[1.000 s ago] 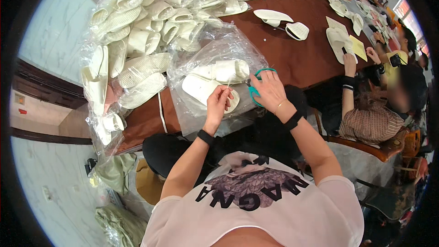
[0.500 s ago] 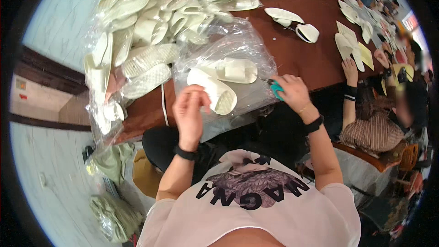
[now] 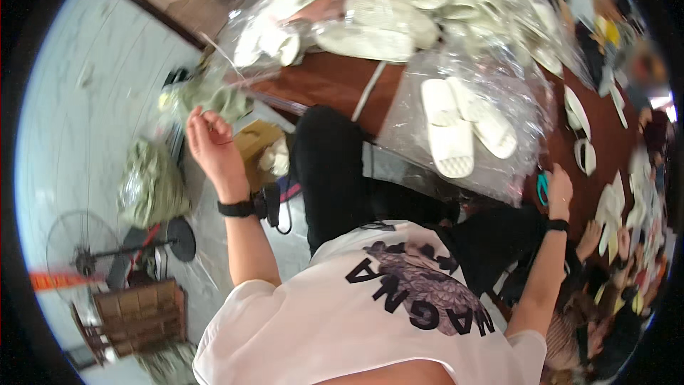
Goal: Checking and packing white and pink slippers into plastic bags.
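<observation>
My right hand (image 3: 561,190) is closed around small turquoise-handled snips (image 3: 543,189) at the table's near edge. The blades cannot be made out. Out to the left, away from the table, my left hand (image 3: 211,146) is raised with its fingers curled in. Whether anything small is pinched in it cannot be seen. Two white slippers lie side by side on clear plastic, a left one (image 3: 449,128) and a right one (image 3: 491,122), with neither hand touching them.
Bagged white slippers (image 3: 370,28) are heaped on the brown table (image 3: 342,89). A cardboard box (image 3: 255,141) with white stuff in it is near my left forearm. Green sacks (image 3: 151,182), a fan (image 3: 85,260) and a wooden chair (image 3: 139,314) stand left. Co-workers sit at right.
My view has swung left. My left hand has moved from beside the slippers out to the left, off the table. The right hand still holds the snips.
</observation>
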`<state>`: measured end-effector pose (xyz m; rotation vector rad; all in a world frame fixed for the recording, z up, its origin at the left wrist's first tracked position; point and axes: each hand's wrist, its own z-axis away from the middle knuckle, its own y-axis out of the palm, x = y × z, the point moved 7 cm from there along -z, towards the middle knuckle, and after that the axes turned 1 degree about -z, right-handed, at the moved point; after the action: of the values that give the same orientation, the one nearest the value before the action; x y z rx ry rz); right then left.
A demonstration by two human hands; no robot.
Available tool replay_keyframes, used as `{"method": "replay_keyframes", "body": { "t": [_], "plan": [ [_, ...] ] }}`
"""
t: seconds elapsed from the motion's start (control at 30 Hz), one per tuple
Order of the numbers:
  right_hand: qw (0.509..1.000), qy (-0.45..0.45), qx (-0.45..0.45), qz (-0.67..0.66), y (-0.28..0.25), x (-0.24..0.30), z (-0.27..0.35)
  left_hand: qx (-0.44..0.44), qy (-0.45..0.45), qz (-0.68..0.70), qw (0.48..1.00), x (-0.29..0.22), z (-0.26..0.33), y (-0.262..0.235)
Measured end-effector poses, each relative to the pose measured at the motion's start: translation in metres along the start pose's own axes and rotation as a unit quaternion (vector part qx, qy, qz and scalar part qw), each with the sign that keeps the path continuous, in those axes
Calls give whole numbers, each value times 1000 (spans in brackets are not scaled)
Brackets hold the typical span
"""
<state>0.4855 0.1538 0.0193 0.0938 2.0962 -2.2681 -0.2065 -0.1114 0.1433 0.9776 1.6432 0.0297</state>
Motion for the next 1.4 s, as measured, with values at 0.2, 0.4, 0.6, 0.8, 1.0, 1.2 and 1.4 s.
{"method": "replay_keyframes", "body": {
  "t": [0.2,0.4,0.6,0.8,1.0,1.2,1.4],
  "plan": [
    [996,-40,-71,34,-40,35,4,-132,-86,-98,983,71,8,-152],
    [933,-255,50,-250,-64,160,41,-174,-203,-141,953,159,25,-230],
    [931,-355,56,-71,-51,250,26,-197,-242,-258,914,161,44,-223],
    [911,-382,150,-39,-40,257,-6,47,-98,-305,946,85,48,-27],
    [865,-453,160,-148,-46,256,-12,423,-256,-201,846,115,148,129],
    [851,-356,178,-343,-100,249,17,466,-309,-162,813,147,218,177],
    [790,-271,160,-526,-103,263,52,253,-75,-324,908,100,171,169]
  ]
}}
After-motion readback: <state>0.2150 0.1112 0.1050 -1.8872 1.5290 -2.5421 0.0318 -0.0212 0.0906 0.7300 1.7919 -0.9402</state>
